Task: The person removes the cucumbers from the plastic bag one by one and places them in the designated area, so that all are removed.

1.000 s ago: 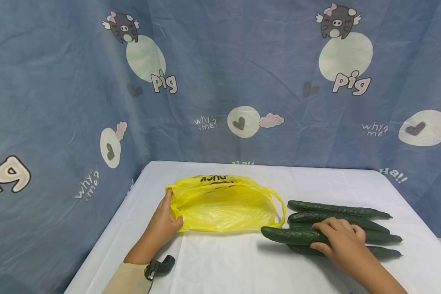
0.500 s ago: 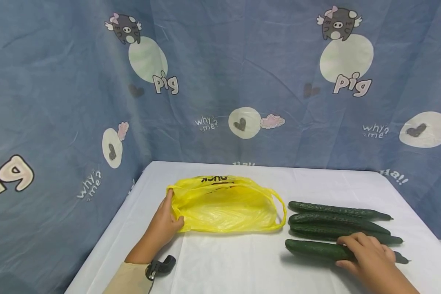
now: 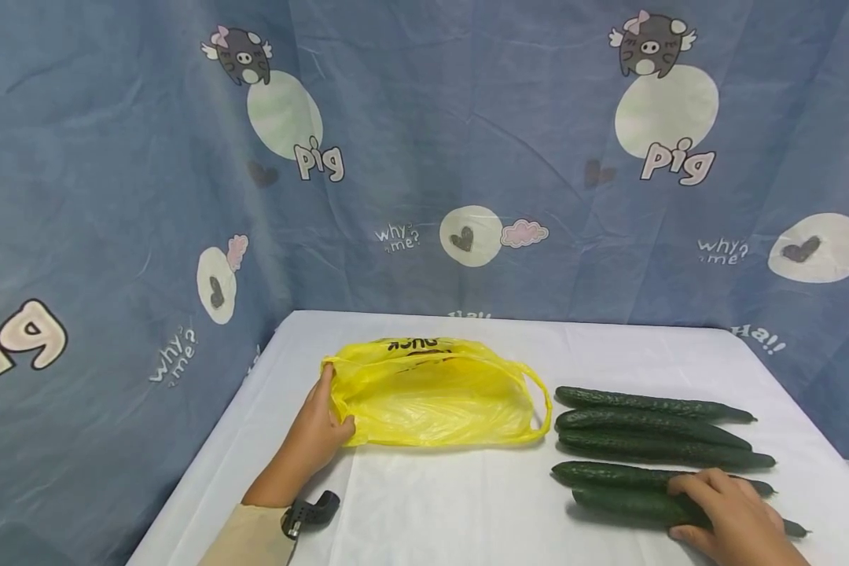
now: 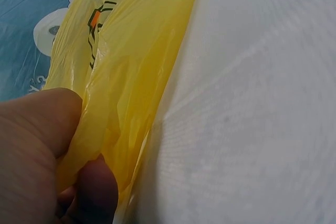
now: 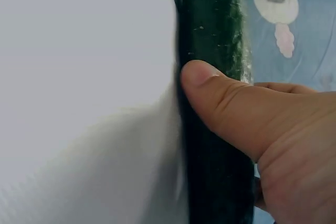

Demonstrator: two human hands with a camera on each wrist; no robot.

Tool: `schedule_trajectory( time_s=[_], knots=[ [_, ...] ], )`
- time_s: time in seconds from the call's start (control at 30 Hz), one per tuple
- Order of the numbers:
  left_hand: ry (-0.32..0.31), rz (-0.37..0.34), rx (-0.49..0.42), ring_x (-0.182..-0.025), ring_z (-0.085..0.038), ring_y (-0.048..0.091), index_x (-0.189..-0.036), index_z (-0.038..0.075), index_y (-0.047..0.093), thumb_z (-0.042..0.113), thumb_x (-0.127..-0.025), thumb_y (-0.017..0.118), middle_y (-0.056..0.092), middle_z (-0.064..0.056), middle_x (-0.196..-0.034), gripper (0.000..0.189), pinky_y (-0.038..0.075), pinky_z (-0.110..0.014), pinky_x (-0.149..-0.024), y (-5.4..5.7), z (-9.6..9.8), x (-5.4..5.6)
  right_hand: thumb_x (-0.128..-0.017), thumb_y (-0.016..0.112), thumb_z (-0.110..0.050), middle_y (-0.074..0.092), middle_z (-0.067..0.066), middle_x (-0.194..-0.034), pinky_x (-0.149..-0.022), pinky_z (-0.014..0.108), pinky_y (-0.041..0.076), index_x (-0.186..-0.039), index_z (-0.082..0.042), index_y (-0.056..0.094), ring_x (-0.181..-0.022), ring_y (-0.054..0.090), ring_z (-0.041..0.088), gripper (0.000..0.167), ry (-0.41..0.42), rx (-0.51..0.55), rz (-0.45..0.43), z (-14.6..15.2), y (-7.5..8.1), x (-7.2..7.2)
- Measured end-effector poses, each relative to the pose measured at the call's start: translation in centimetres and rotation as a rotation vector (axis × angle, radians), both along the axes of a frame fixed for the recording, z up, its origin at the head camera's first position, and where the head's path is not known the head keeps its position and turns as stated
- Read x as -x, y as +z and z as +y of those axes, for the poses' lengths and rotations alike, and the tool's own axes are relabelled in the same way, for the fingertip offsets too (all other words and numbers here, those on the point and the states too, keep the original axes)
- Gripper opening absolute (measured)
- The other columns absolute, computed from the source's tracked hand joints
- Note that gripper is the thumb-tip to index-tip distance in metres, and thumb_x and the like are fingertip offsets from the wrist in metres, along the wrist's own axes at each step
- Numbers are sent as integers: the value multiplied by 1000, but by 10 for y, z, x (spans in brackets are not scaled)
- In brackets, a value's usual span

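My left hand (image 3: pixel 314 431) grips the left edge of a yellow plastic bag (image 3: pixel 431 405), thumb in front and fingers behind. The bag lies on its side with its mouth facing me. In the left wrist view the thumb and a fingertip pinch the thin film (image 4: pixel 126 87). My right hand (image 3: pixel 732 515) holds the nearest cucumber (image 3: pixel 626 505) around its right half. Up close in the right wrist view, the thumb lies along the dark green cucumber (image 5: pixel 212 30). Right behind it is another cucumber (image 3: pixel 601 474), partly covered by the fingers.
Farther back, several long cucumbers (image 3: pixel 651 427) lie side by side, right of the bag. A looped bag handle (image 3: pixel 546 401) reaches close to their left ends. White cloth (image 3: pixel 453 503) covers the table, and a blue printed curtain (image 3: pixel 410 141) hangs behind and at the left.
My right hand has moved toward me and to the right with a cucumber, bringing it down in front of the nearest one in the row. The left hand and bag have stayed put.
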State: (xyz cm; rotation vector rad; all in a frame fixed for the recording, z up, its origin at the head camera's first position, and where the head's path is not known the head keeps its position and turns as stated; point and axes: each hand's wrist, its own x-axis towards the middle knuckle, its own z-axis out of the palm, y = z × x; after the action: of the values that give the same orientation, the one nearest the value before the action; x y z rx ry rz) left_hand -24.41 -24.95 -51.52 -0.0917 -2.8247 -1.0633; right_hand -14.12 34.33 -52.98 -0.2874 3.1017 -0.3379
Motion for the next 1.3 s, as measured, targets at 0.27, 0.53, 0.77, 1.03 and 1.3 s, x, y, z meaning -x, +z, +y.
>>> schedule_trajectory(
  time_s=[0.27,0.53,0.77,1.03,1.3],
  knots=[
    [13,45,28,-152,-49,31,-168,4,10,12,-91,72,21,-29,-168,100,37,-64,-116,-3,-4,-9,-69,88,-61,65,10,-123,-72,72,46,-123,-23,70,-110,59,48,68,-25,16,-8,0,-7,4],
    [102,176,156,-117,-40,58,-160,11,41,30,-90,77,23,-24,-162,81,56,-51,-88,5,0,-21,-90,77,-55,64,15,-125,-77,66,49,-133,-11,68,-109,61,43,61,10,116,94,-19,-1,2],
    [99,353,320,-131,-46,37,-133,17,69,38,-89,76,32,-16,-162,49,41,-63,-97,36,16,-25,-98,61,-65,34,28,-163,-101,81,28,-158,-15,46,-146,30,56,79,32,141,66,-58,34,26],
    [-175,262,651,-161,-44,3,-166,30,33,65,-95,62,2,-3,-178,85,12,-72,-122,63,55,-12,-95,57,-74,-1,16,-177,-117,78,12,-169,-31,22,-161,-1,44,92,142,10,148,-104,68,60],
    [-302,298,878,-163,-33,-6,-169,37,15,83,-92,48,-9,5,-177,95,6,-67,-126,72,88,-5,-89,44,-87,3,11,-177,-120,73,15,-168,-35,23,-162,4,41,97,169,-38,125,-122,62,63]
  ],
)
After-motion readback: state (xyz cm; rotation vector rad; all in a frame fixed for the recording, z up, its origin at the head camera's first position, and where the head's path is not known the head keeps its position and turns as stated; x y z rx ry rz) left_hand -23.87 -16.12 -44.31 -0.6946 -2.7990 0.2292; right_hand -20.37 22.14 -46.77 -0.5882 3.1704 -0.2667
